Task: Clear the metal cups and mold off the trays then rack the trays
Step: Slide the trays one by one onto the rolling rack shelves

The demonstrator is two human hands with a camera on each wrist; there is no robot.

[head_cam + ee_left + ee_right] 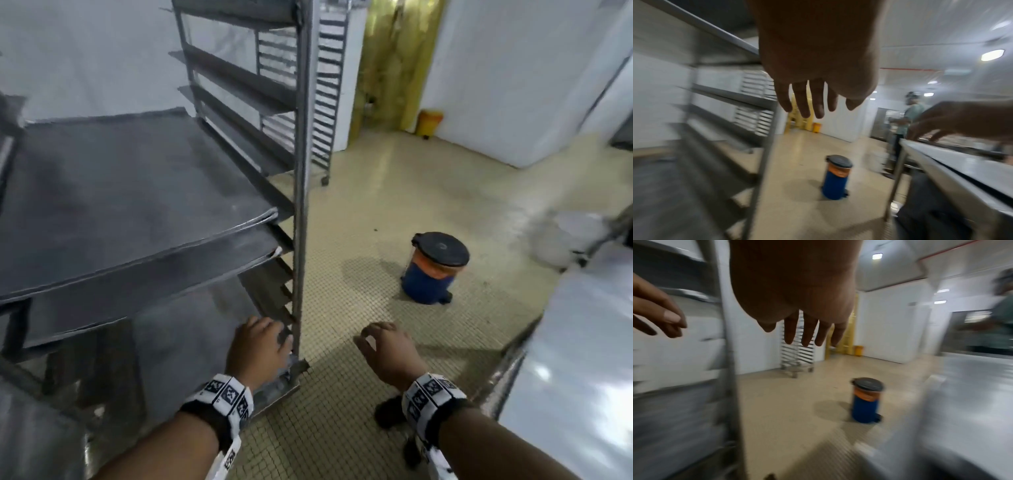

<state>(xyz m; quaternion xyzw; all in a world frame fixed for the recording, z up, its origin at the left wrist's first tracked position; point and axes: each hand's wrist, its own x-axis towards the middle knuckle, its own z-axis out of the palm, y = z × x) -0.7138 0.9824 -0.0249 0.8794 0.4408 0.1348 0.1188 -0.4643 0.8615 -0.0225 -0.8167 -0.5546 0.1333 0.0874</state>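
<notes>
Flat grey metal trays [130, 192] sit stacked in the runners of a tall steel rack [301, 178] on the left. My left hand [263, 346] hangs empty beside the rack's front post, low down, its fingers [803, 104] straight and spread. My right hand [387, 346] hovers over the floor to the right of the post, empty too, with relaxed fingers [807, 334]. No cups or mold show in any view. Both wrist views are blurred.
A blue pedal bin [435, 267] with a black lid stands on the tiled floor ahead. A steel table [575, 359] runs along the right. A second rack [325, 102] and a yellow bin [430, 123] stand at the back. Another person [910, 113] stands beyond the table.
</notes>
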